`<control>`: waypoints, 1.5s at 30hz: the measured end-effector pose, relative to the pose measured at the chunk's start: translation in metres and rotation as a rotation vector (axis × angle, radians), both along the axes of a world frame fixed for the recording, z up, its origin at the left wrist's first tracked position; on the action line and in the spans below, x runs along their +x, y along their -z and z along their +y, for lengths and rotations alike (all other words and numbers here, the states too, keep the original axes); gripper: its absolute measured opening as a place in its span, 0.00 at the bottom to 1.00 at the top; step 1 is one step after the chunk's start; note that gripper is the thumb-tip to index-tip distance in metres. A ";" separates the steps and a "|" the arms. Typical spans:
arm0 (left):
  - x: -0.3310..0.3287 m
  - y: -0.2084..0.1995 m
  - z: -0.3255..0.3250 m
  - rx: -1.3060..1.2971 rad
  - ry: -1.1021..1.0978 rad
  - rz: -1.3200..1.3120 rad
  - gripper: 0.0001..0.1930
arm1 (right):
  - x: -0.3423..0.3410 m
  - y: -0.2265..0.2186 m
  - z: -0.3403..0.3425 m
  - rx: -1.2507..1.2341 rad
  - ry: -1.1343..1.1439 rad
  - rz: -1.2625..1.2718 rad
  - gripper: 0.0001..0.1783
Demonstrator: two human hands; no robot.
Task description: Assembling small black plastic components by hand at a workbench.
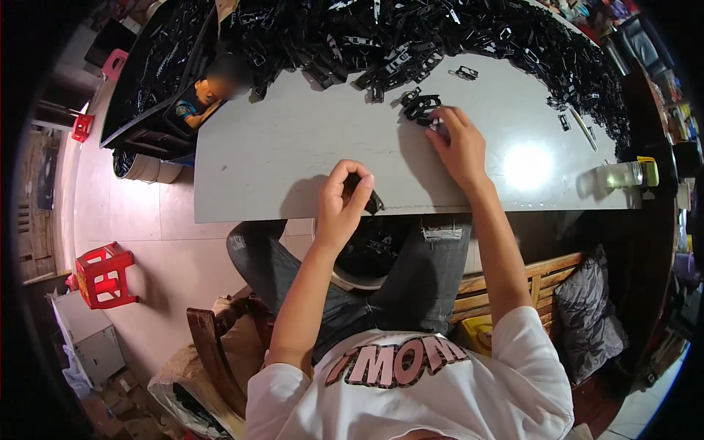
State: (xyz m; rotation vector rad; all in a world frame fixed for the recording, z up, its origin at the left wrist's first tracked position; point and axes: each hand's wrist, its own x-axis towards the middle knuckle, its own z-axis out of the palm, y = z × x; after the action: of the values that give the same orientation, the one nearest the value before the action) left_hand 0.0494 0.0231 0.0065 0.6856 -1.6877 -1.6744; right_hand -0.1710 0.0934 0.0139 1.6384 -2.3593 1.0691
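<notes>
Part sits pinched in left hand, jutting past the thumb; right hand is beside black pieces, its grip I cannot tell.

This place is looking like a home doubling as a small workshop: a heap of small black parts is covering the far side of a grey table, and similar black pieces are filling a bucket by its near edge, while red plastic stools are standing on household-style floor tiles and a grey cushion is leaning on a wooden bench.
</notes>
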 end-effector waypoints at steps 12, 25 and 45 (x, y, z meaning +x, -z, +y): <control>-0.046 -0.002 -0.059 -0.521 -0.046 -0.203 0.14 | -0.013 -0.010 0.023 0.390 -0.046 -0.534 0.11; -0.058 -0.008 -0.127 -0.801 -0.264 -0.748 0.12 | -0.003 -0.037 -0.013 0.328 0.033 0.190 0.06; -0.013 -0.012 -0.027 -0.589 -0.015 -0.318 0.12 | -0.015 -0.005 0.046 -0.118 0.202 0.331 0.16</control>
State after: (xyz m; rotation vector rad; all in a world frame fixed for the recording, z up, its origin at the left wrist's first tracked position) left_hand 0.0362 -0.0034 0.0186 0.6865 -2.2492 -0.9997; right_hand -0.1859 0.1396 0.0193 1.3779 -2.1467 0.8116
